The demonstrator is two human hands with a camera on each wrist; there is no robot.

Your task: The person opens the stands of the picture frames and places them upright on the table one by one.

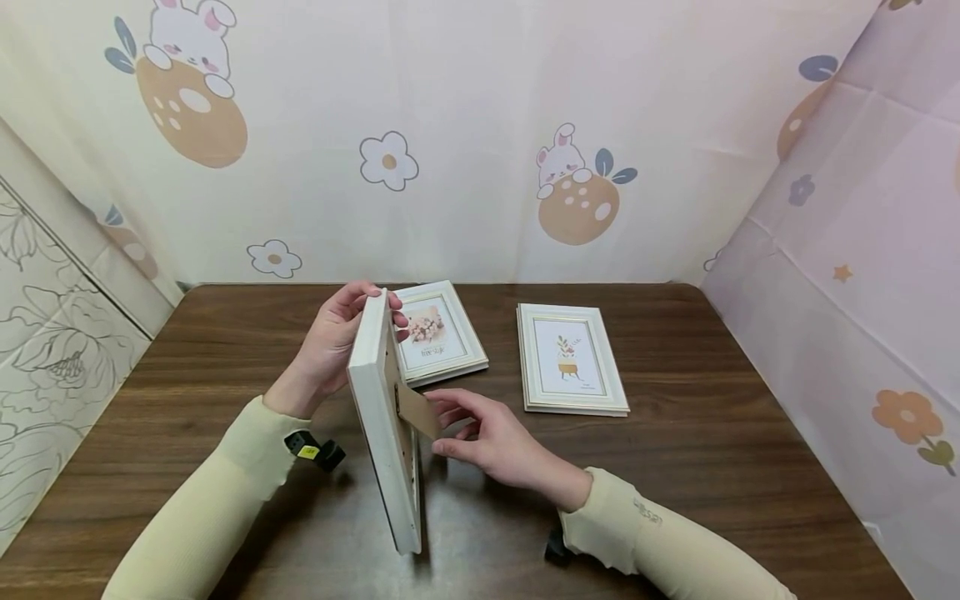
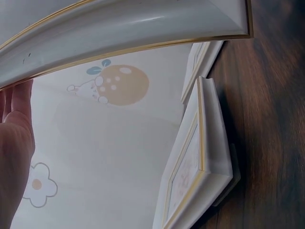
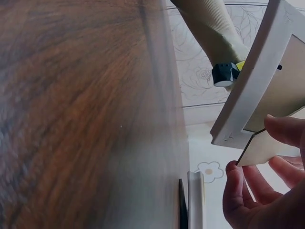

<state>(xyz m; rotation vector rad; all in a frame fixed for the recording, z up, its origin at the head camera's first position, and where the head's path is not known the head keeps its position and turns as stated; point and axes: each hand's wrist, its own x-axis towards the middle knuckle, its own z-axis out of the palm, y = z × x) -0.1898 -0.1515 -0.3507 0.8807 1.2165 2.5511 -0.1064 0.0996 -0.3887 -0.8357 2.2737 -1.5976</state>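
Note:
My left hand grips the top of a white picture frame, which stands on edge with its back turned to the right. A beige easel stand juts out from that back. My right hand pinches the easel stand's free end, with the thumb on one face and fingers on the other. In the left wrist view, the held frame's gold-lined front moulding crosses the top, and part of the left hand shows beneath it.
Behind the held frame, a white frame with a flower picture lies on the brown wooden table. Farther right lies another white frame with a potted-plant picture. A patterned curtain hangs along the table's back edge.

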